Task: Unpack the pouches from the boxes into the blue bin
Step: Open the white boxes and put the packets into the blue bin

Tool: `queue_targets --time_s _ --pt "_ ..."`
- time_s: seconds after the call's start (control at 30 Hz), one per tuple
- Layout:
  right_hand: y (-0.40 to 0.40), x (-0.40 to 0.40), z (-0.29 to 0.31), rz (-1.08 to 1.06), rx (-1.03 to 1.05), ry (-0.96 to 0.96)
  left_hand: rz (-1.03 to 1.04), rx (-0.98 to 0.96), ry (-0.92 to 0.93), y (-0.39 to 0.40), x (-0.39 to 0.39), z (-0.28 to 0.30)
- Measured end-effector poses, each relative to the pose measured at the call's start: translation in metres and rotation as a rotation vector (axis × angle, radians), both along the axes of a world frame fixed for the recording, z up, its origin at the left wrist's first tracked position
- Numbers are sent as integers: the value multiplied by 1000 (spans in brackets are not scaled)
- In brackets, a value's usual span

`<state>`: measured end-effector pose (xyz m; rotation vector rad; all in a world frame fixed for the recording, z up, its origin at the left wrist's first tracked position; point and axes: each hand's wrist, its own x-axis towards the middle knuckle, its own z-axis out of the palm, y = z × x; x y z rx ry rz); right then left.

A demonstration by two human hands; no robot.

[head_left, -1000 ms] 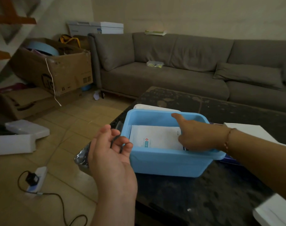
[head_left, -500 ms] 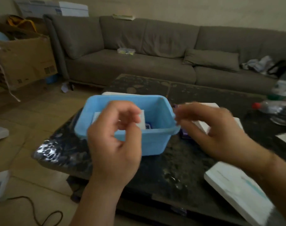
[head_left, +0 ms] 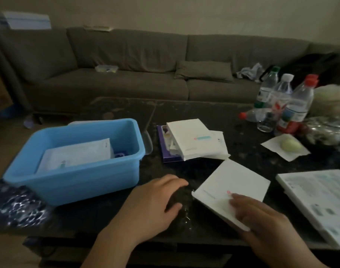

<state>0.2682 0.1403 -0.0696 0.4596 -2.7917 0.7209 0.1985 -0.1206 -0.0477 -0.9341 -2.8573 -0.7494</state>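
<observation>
Plastic, smooth and pale blue, forms the rectangular bin (head_left: 74, 177) with rounded corners and a rolled rim, standing on a dark, mottled, glossy table (head_left: 184, 109). Inside the bin lies a flat white pouch (head_left: 76, 156), tilted against the inner wall, with something small and blue beside it that is too dim to identify.

Right of the bin, a flat white cardboard box (head_left: 188, 139) rests on a purple box (head_left: 166, 149) and overlaps a white sheet-like piece, whose nature is hard to make out. Nearer than the bin and to its right lies a second white box (head_left: 231, 182), square and thin, turned cornerwise. The right hand (head_left: 260, 215) rests on this box's near corner with fingers extended; whether the thumb hooks under the edge is hidden. The left hand (head_left: 153, 207) sits between the bin and that box, fingers loosely curved over the tabletop, holding nothing.

Far right of the bin, a printed white box (head_left: 316, 202) is cut off by the frame edge. Beyond it stand clear plastic bottles (head_left: 285, 101) with white, green and red caps, and a pale rounded object lies on a white paper square (head_left: 285, 149). Behind the bin stretches a grey fabric sofa (head_left: 126, 64) in blurred, dim light.
</observation>
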Motion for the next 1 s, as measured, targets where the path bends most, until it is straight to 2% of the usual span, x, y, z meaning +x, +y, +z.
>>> queue_targets --time_s 0.07,0.13,0.27,0.33,0.4,0.53,0.67,1.0 --pt "-4 4 18 -103 -323 126 0 85 -17 7 2 4" --pt "-14 2 43 -146 -594 149 15 306 -28 12 6 17" --pt "-21 -18 77 -43 -925 71 161 744 -62 11 11 35" --pt "-26 -27 80 33 -959 17 146 849 -66 6 11 39" --pt "-31 -32 76 69 -962 41 87 905 -113 -1 11 39" --pt "-35 -30 64 151 -884 184 -11 998 -240 -11 9 30" --pt "-40 -30 58 250 -743 320 -22 1015 -217 -15 7 24" --pt "-45 -36 58 156 -832 249 -39 1019 -200 -10 8 22"
